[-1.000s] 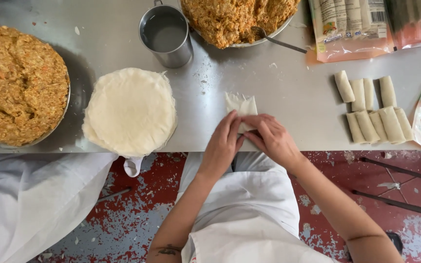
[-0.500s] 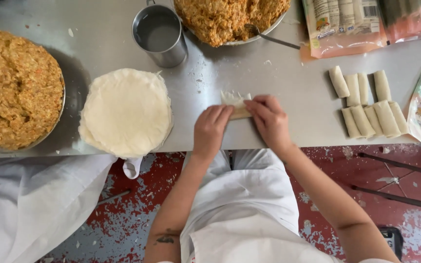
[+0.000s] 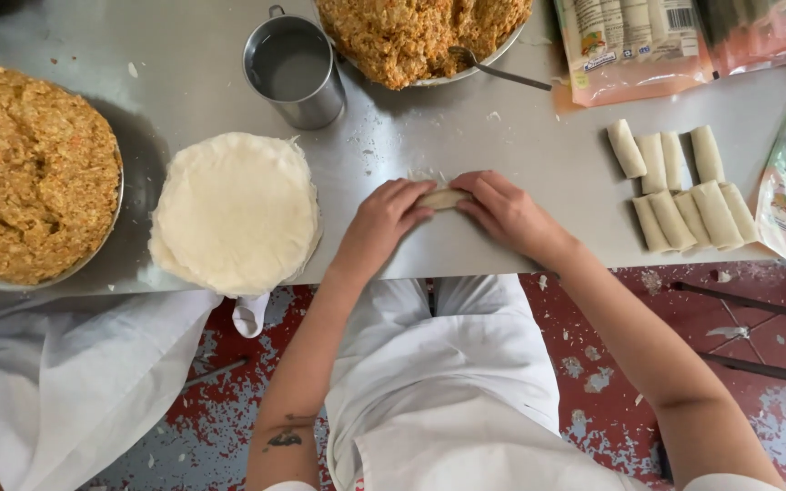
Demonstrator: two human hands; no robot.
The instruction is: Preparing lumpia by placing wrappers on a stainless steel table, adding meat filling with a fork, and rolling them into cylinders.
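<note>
Both our hands, left hand (image 3: pixel 382 216) and right hand (image 3: pixel 505 211), grasp one roll (image 3: pixel 444 197) between their fingertips at the frame center, on the table (image 3: pixel 502 145), right of the wrappers (image 3: pixel 234 212).

Steel bench (image 3: pixel 466 136): filling bowls (image 3: pixel 38 173) at left and far edges, cup (image 3: pixel 295 68), wrapper stack (image 3: pixel 234 214), finished rolls (image 3: pixel 680 186) right.

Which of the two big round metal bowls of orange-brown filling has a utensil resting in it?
The metal bowl at the top centre, beyond the hands: a metal utensil leans on its right rim. The fuller bowl at the far left shows none.
</note>
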